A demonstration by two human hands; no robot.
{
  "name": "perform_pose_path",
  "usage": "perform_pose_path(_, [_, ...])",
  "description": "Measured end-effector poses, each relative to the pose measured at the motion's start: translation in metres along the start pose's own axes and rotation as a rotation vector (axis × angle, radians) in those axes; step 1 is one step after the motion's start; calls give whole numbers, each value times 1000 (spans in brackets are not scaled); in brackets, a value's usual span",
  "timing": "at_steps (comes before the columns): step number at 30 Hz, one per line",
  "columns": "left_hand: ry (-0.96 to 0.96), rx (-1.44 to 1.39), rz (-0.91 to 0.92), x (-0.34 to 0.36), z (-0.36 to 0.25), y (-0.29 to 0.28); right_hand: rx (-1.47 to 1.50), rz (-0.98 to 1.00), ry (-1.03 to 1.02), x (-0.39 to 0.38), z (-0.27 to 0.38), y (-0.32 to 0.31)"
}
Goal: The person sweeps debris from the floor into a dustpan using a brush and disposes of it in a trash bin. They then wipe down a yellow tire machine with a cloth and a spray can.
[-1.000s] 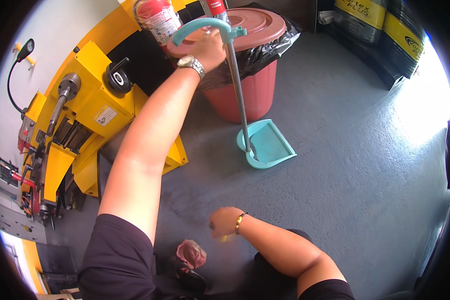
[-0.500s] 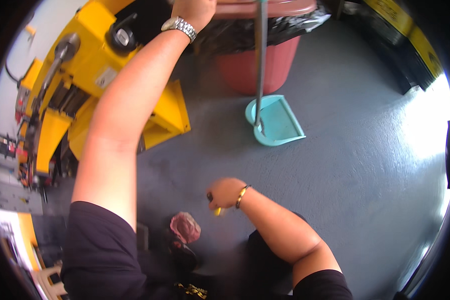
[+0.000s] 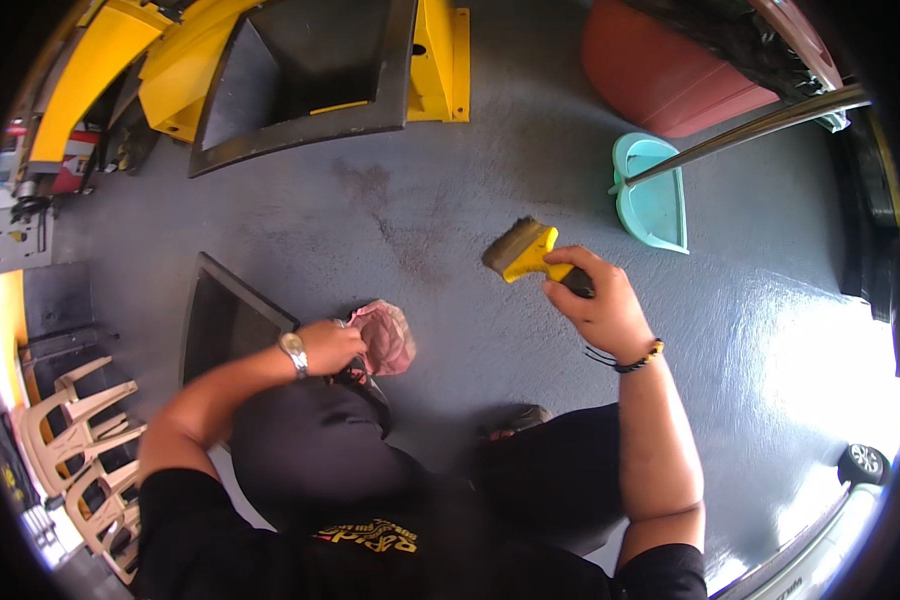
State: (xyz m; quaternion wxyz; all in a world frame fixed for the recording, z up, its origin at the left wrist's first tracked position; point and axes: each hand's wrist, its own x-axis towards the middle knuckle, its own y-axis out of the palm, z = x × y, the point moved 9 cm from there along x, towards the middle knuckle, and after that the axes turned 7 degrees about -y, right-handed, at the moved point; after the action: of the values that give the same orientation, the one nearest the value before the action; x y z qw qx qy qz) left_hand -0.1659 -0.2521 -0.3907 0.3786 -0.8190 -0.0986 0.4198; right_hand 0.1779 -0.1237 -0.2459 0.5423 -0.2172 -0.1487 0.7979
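Note:
In my right hand is a flat brush with dark, dirty bristles and a yellow and black handle. My fingers close around the handle, and the bristles point left, above the grey floor. My left hand, with a watch on the wrist, reaches down beside my knee. Its curled fingers are at the edge of a crumpled pink cloth and seem to grip it; the fingertips are partly hidden. Just left of that hand stands a dark framed panel, partly covered by my forearm. Dark dirt is scattered on the floor ahead.
A yellow machine with a dark open tray stands ahead. At the far right are a teal long-handled dustpan and a red bin with a black liner. Beige plastic chairs are at left, a car wheel at lower right.
My left hand has come down from the bin's lid to the pink cloth. The right hand has moved right, bringing the brush into plain sight. The view has shifted left, toward the machine.

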Motion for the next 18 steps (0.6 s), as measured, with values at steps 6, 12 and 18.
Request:
perform_pose_path(6, [-109,-235,-401,33,-7,77,-346,405,266,-35,-88,-4])
perform_pose_path(12, [-200,-120,-330,52,10,102,-696,695,364,-70,-192,32])
perform_pose_path(18, [-127,-105,-365,50,7,92,-713,665,222,38,-129,156])
